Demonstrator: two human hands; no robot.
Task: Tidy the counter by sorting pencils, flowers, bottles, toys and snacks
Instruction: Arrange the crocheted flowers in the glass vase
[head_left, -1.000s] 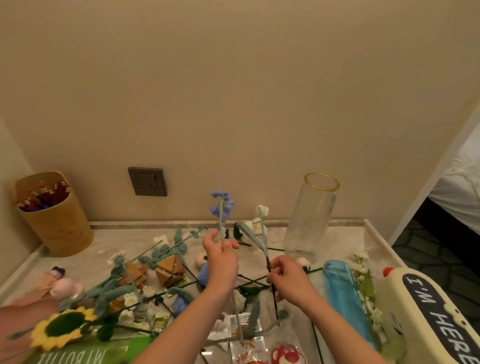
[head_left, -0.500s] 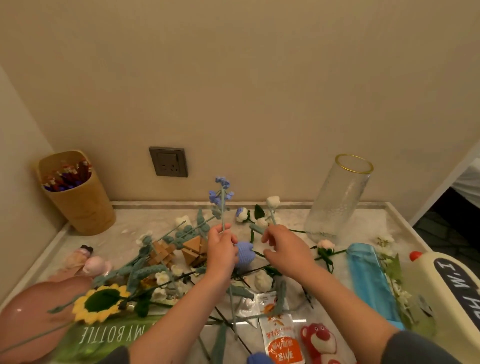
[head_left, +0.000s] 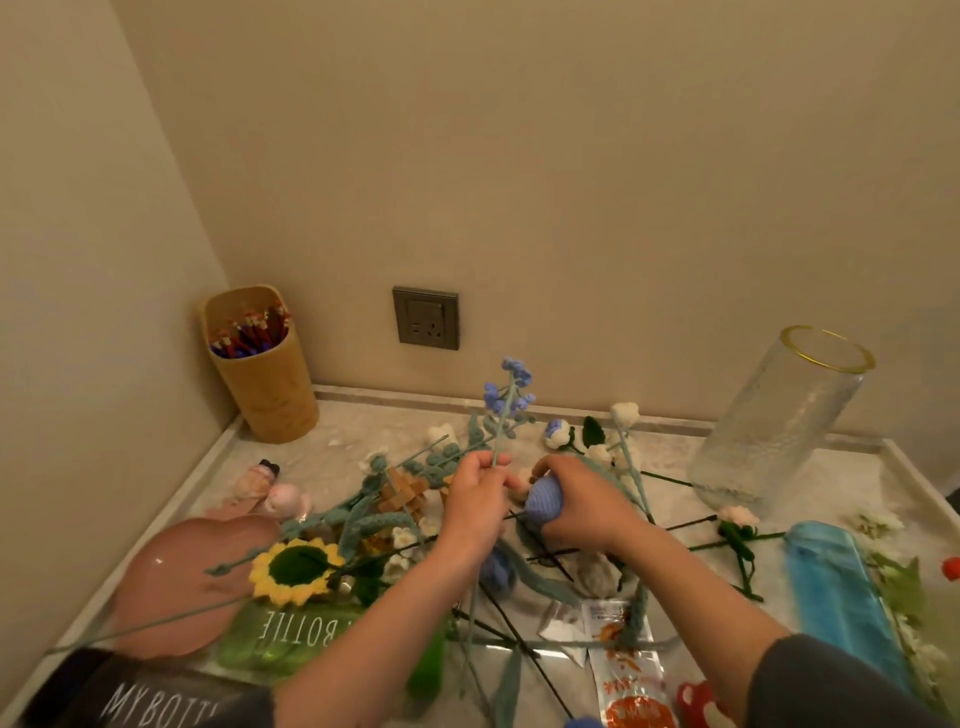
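Observation:
My left hand (head_left: 475, 493) pinches the stem of an upright blue crocheted flower sprig (head_left: 509, 395). My right hand (head_left: 576, 504) grips a blue crocheted tulip (head_left: 544, 500) just beside it, above a heap of crocheted flowers. A sunflower (head_left: 296, 569) lies left of my left forearm. A white-bud stem (head_left: 626, 441) stands behind my right hand. An empty glass vase (head_left: 779, 421) stands at the back right. A wooden cup of pencils (head_left: 260, 364) sits in the back left corner.
A pink plate (head_left: 171, 587), a green bottle (head_left: 291, 634) and a dark bottle (head_left: 156, 696) lie at the front left. Small toys (head_left: 270, 488) and a wooden puzzle (head_left: 402, 491) lie mid-left. A blue bottle (head_left: 841, 597) lies right. Snack packets (head_left: 623, 670) lie between my forearms.
My right hand let go of the thin stem it held and took hold of the blue tulip. My left hand kept the blue sprig. The camera swung left and down.

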